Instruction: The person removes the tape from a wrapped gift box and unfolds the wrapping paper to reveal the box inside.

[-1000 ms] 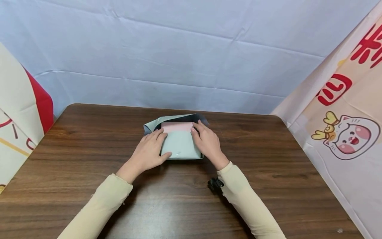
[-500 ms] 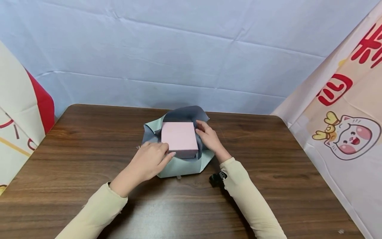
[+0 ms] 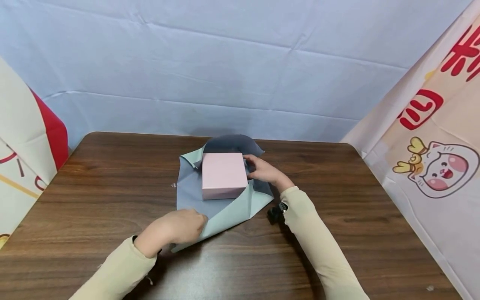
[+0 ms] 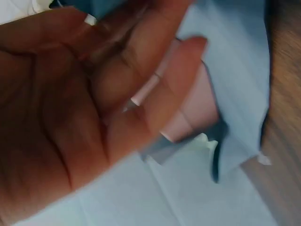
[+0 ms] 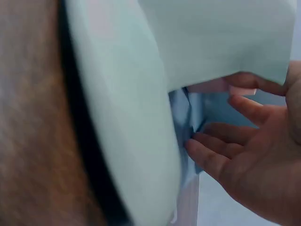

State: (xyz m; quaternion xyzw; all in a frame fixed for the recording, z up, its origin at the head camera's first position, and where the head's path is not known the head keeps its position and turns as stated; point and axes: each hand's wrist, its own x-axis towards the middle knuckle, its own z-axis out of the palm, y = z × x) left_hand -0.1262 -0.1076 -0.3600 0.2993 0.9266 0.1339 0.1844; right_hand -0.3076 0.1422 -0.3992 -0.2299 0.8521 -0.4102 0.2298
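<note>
A pink box (image 3: 224, 171) sits on a sheet of wrapping paper (image 3: 189, 183), grey-blue on its inner face and pale mint outside. My left hand (image 3: 181, 226) pinches the sheet's near edge, in front and to the left of the box; the fingertips are hidden in the head view. Beside the box's right side is my right hand (image 3: 264, 170), its fingers loosely bent against the box and the raised paper. In the right wrist view a mint flap (image 5: 225, 37) hangs partly over that hand's thumb and index finger.
The brown wooden table (image 3: 93, 200) carries the sheet. A small black device (image 3: 275, 213) is at the right wrist. Behind the table hangs a pale blue cloth (image 3: 225, 62), with a printed banner (image 3: 431, 166) at the right.
The mint front flap has come down off the box, uncovering its pink top. My left hand has drawn the paper's near edge forward and left. The right hand has stayed at the box's right side.
</note>
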